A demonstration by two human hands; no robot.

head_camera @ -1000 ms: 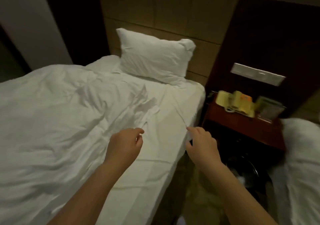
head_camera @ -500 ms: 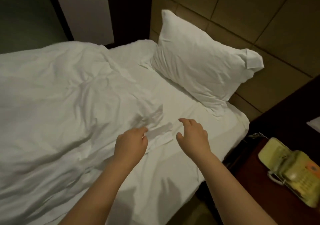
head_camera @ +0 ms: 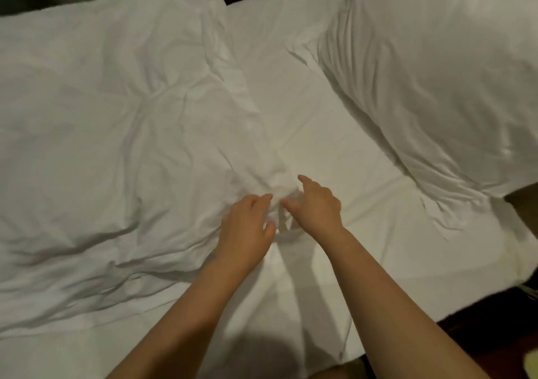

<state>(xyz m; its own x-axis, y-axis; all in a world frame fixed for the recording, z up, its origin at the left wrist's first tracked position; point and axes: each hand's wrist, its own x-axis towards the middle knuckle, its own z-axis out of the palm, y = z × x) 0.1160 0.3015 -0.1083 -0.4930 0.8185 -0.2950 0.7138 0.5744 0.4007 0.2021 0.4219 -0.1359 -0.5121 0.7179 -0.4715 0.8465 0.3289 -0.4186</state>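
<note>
Where the white duvet [head_camera: 116, 116] ends in a rumpled corner, both hands meet on it, close together but not touching each other. The left hand [head_camera: 247, 227] lies palm down. Its fingers [head_camera: 262, 199] are bent onto the bunched cloth and its thumb is spread out below them. A ridge of duvet sits between thumb and fingers, but whether it is actually clamped cannot be told.

The right hand [head_camera: 318, 208] is just to the right of those fingers and loosely spread. Its forefinger points straight ahead, its thumb stretches toward the left fingertips, and its other fingers are hidden under the hand. It rests on the cloth with nothing seen in its grasp.

The bunched corner rises directly between and just beyond the two sets of fingers. The rest of the duvet spreads away to the left of them, creased and heaped. Beyond and to the right of the fingers lies the white sheet [head_camera: 334, 145], fairly flat with a few folds. Further right, a white pillow [head_camera: 436, 72] rests on that sheet, its near edge well apart from both hands.
</note>
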